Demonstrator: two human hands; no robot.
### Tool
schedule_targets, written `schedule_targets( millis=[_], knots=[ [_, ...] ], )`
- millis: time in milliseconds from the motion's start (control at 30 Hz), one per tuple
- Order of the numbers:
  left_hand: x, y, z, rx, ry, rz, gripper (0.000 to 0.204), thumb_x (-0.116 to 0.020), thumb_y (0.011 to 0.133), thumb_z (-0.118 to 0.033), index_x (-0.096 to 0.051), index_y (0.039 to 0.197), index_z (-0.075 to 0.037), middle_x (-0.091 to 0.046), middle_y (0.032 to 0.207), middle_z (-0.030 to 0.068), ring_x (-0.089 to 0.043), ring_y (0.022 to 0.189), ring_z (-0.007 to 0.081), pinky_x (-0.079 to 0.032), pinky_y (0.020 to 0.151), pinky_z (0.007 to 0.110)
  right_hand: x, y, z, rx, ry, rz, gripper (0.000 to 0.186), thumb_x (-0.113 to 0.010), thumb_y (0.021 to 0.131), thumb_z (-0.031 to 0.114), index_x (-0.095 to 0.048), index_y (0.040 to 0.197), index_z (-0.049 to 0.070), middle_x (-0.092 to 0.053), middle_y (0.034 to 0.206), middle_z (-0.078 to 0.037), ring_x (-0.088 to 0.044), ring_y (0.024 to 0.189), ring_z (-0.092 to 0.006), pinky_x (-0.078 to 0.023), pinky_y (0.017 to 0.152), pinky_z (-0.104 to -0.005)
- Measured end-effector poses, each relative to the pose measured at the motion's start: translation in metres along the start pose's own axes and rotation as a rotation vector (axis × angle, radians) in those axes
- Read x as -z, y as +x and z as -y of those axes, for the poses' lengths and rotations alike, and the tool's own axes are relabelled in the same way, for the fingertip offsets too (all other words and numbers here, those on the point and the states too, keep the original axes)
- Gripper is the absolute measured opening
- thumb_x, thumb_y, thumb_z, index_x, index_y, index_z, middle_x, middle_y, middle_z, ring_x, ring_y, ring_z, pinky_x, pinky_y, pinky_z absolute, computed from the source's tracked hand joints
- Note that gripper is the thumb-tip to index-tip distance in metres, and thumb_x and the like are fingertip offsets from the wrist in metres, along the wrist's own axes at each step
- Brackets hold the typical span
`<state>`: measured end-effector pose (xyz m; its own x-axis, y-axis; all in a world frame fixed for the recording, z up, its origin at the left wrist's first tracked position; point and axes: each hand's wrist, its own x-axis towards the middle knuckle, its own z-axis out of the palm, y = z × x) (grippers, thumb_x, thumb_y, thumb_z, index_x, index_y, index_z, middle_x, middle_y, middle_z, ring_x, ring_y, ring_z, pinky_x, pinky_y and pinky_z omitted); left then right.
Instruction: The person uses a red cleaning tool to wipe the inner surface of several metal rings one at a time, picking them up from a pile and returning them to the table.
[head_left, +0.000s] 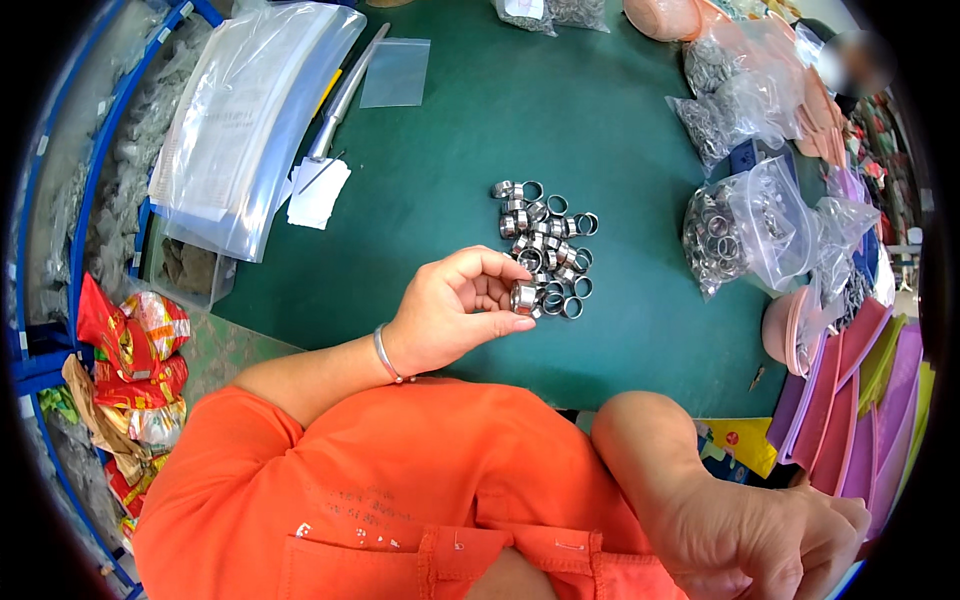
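My left hand (pixel 450 300), with a bangle at the wrist, pinches a short stack of shiny metal rings (pixel 522 298) between thumb and index finger, at the near left edge of a loose pile of metal rings (pixel 540 240). Some of the pile's rings stand on edge, others lie flat or stacked on the green table. Off the table at the lower right is my right hand (pixel 760 535), beside coloured plastic bins (pixel 850 410). Its fingers curl inward, and whatever they may hold is hidden.
Clear bags of metal rings (pixel 715 235) and small metal parts (pixel 710 140) line the table's right side, near a pink cup (pixel 785 325). A plastic-covered document folder (pixel 255 110), a pen (pixel 350 90), a small clear bag (pixel 397 73) and white paper (pixel 320 195) lie on the left.
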<state>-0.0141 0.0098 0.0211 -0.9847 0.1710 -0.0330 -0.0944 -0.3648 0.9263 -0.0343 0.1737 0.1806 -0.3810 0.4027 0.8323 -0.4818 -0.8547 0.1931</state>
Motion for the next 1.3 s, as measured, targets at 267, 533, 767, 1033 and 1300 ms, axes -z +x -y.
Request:
schedule_targets(
  millis=[267, 533, 767, 1033, 1300],
  knots=[
    [0.000, -0.002, 0.004, -0.092, 0.000, -0.060, 0.031, -0.069, 0.078, 0.010, -0.056, 0.105, 0.003, -0.060, 0.102, 0.0090, -0.063, 0.088, 0.0136, -0.055, 0.076, 0.027, 0.060, -0.079, 0.011, -0.692, -1.152, 0.064, 0.029, -0.074, 0.078, 0.007, -0.049, 0.093, 0.005, -0.062, 0.086, -0.007, -0.054, 0.064, -0.0092, -0.042, 0.053, -0.0222],
    [0.002, -0.001, 0.000, -0.136, 0.126, 0.051, 0.036, -0.070, 0.078, 0.009, -0.052, 0.109, 0.003, -0.059, 0.106, 0.0119, -0.064, 0.092, 0.0158, -0.055, 0.077, 0.028, 0.082, -0.128, 0.025, -1.097, -1.108, -0.102, 0.026, -0.066, 0.077, -0.013, -0.048, 0.089, 0.002, -0.066, 0.089, -0.012, -0.065, 0.078, -0.0143, -0.054, 0.065, -0.0243],
    [0.002, -0.002, 0.002, 0.064, -0.169, 0.034, 0.037, -0.069, 0.081, 0.007, -0.050, 0.113, 0.004, -0.059, 0.108, 0.0128, -0.063, 0.094, 0.0167, -0.055, 0.082, 0.029, 0.089, -0.130, 0.031, -0.967, -1.221, 0.141, 0.028, -0.064, 0.073, -0.014, -0.049, 0.088, 0.004, -0.067, 0.090, -0.013, -0.059, 0.079, -0.0191, -0.049, 0.071, -0.0301],
    [-0.002, -0.001, 0.006, -0.080, -0.001, -0.040, 0.029, -0.068, 0.079, 0.010, -0.060, 0.106, 0.005, -0.057, 0.107, 0.0094, -0.063, 0.090, 0.0144, -0.055, 0.079, 0.026, 0.081, -0.123, 0.045, -0.779, -1.361, 0.198, 0.022, -0.054, 0.086, -0.001, -0.059, 0.106, -0.007, -0.064, 0.088, -0.016, -0.060, 0.077, -0.0221, -0.049, 0.071, -0.0304],
    [0.001, -0.001, 0.006, -0.153, 0.166, -0.027, 0.030, -0.071, 0.075, 0.011, -0.062, 0.103, 0.003, -0.058, 0.107, 0.0104, -0.063, 0.087, 0.0138, -0.055, 0.076, 0.025, 0.079, -0.123, 0.043, -0.769, -1.244, 0.384, 0.011, -0.055, 0.083, 0.001, -0.047, 0.090, 0.003, -0.063, 0.074, -0.011, -0.056, 0.062, -0.0187, -0.042, 0.067, -0.0335]
  ],
)
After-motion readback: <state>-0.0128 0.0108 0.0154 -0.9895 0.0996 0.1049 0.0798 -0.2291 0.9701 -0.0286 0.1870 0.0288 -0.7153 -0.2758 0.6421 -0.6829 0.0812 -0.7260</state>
